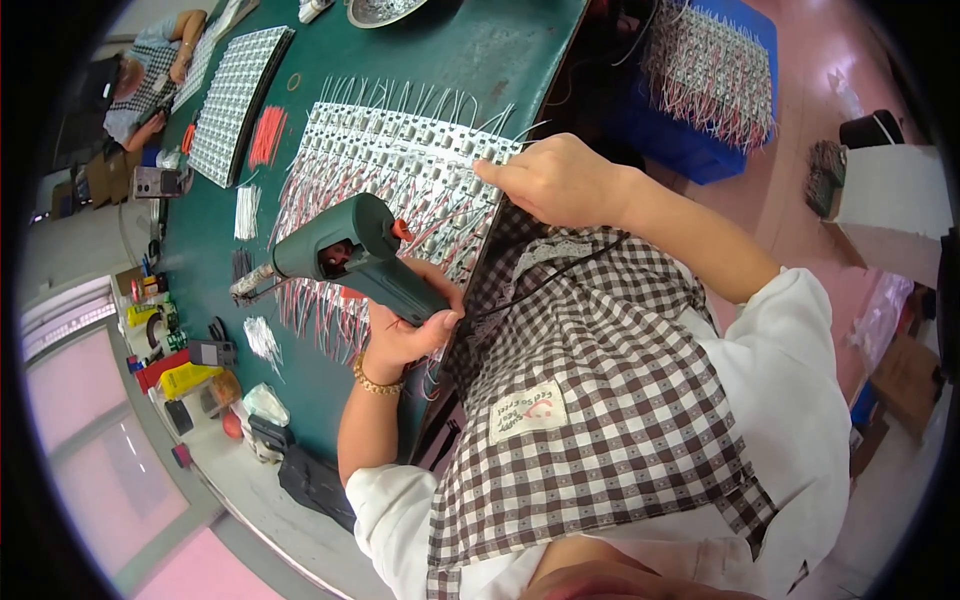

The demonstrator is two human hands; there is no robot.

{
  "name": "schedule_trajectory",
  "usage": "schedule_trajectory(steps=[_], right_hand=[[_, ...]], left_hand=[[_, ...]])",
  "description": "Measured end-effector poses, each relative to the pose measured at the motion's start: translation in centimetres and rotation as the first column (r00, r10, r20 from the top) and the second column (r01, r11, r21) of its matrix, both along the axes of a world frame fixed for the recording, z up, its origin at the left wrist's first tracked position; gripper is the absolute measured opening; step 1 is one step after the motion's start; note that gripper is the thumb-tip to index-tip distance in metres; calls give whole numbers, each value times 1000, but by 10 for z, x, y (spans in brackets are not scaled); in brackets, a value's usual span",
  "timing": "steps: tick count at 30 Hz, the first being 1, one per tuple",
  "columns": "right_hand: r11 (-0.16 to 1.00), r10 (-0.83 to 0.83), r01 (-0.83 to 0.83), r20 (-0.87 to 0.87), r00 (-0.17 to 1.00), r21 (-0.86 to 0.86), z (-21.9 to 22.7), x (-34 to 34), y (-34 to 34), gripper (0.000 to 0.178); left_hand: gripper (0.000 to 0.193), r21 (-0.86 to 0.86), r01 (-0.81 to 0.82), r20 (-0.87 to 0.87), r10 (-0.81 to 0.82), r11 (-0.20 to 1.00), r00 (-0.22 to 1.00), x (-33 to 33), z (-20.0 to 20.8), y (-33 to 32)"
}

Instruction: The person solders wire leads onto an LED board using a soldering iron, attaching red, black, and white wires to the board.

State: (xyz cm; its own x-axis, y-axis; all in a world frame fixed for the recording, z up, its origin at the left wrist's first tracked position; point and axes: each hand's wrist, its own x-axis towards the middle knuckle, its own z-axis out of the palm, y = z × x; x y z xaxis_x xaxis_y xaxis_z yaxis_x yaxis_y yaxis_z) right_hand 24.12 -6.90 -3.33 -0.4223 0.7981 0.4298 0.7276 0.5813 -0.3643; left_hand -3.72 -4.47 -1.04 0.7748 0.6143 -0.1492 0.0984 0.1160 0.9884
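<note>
In my left hand (400, 325) is a dark green pistol-shaped soldering gun (345, 245), its metal tip pointing left and an orange part at its back. My fingers wrap round the grip. Beneath the gun lies a panel of small white circuit boards (380, 135) with red and white wires fringing its edges. My right hand (565, 180) is at the panel's near right corner. Its index fingertip rests on the boards, while the other fingers curl in; whether they pinch anything is hidden.
Bundles of red wires (267, 135) and white wires (247, 212) lie on the green table (330, 45). Another board panel (240, 100) lies farther left. A metal bowl (385, 10) stands at the back. A blue bin (700, 140) of wired boards stands right; a co-worker (150, 85) sits far left.
</note>
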Motion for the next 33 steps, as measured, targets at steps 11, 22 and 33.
schedule_trajectory(steps=[11,22,33], right_hand=[[957,222,-138,342,913,-255,47,-7,-3,45],[940,-223,198,-61,973,-279,52,0,-45,32],[948,-111,117,37,993,-296,32,-14,17,31]], left_hand=[[38,32,1,45,-3,999,999,2,-3,-1],[38,56,-17,94,11,998,996,6,-1,-3],[28,-1,-116,120,115,993,986,9,1,-6]])
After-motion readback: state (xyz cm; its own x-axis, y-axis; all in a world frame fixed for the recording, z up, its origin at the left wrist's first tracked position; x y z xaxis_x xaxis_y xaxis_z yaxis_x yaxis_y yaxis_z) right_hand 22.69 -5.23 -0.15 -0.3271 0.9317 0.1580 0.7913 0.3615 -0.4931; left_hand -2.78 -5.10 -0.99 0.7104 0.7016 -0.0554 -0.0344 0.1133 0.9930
